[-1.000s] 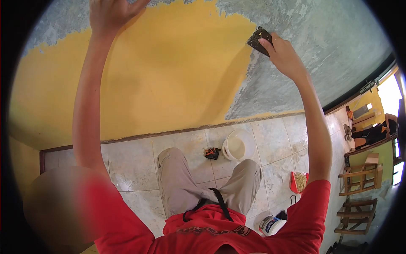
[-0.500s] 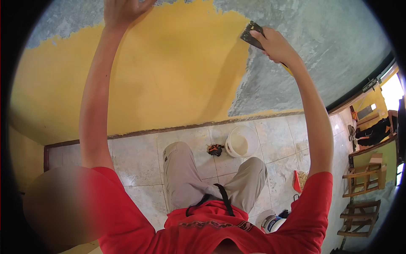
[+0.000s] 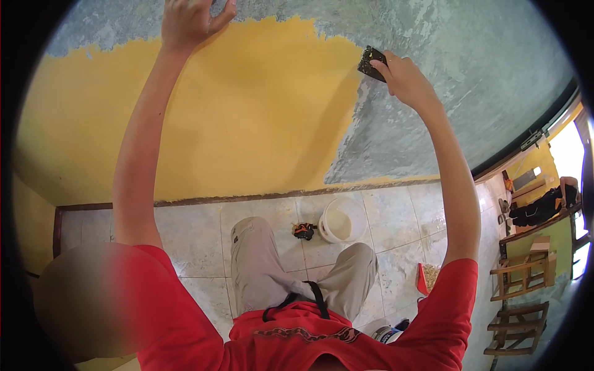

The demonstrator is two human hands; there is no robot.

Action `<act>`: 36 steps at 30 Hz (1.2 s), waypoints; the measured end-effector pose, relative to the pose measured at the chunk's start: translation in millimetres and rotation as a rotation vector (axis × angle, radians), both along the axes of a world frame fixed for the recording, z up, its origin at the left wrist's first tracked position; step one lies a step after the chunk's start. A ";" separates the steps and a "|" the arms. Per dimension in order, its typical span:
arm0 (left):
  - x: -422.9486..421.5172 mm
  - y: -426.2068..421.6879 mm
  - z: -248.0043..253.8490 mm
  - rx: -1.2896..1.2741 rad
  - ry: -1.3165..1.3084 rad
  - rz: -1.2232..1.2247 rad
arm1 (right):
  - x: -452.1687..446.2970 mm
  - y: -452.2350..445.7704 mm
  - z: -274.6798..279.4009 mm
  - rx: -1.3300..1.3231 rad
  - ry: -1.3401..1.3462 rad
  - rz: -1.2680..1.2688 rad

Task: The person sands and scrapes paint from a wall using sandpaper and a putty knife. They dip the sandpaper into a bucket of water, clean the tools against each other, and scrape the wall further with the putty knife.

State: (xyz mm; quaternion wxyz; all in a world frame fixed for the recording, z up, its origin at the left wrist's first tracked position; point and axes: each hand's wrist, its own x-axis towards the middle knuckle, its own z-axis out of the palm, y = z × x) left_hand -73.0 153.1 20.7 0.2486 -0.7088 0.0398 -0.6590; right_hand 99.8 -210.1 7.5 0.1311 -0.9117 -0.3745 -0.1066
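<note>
Shifting slightly right vs. 0.5s ago, scraper (image 3: 372, 63) sits at edge of yellow paint (image 3: 260, 105); yellow area approx. same, prob. little gone. R hand (image 3: 406, 79) closed round scraper; L hand (image 3: 187, 26) thumb spread, fingers cropped, can't tell grip.

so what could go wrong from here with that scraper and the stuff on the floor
The scraper in the right hand is at the ragged edge between yellow paint and grey wall; a slip might gouge the grey part.

The open white bucket stands close to the right knee, so shifting that leg could tip it.
</note>
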 end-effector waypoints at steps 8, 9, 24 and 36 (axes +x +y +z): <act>0.3 -5.8 -1.6 -0.033 -0.004 0.013 | 13.9 4.7 -6.3 0.009 -0.043 -0.012; 1.2 -7.7 -3.6 -0.040 -0.017 0.011 | 11.1 4.2 -7.4 0.003 -0.038 -0.017; 9.8 -2.1 -4.3 0.018 -0.070 0.013 | -6.0 13.7 -7.7 -0.068 -0.345 -0.087; 3.1 -6.3 -3.3 -0.013 -0.023 -0.005 | 7.0 36.2 -17.9 0.121 -0.208 0.051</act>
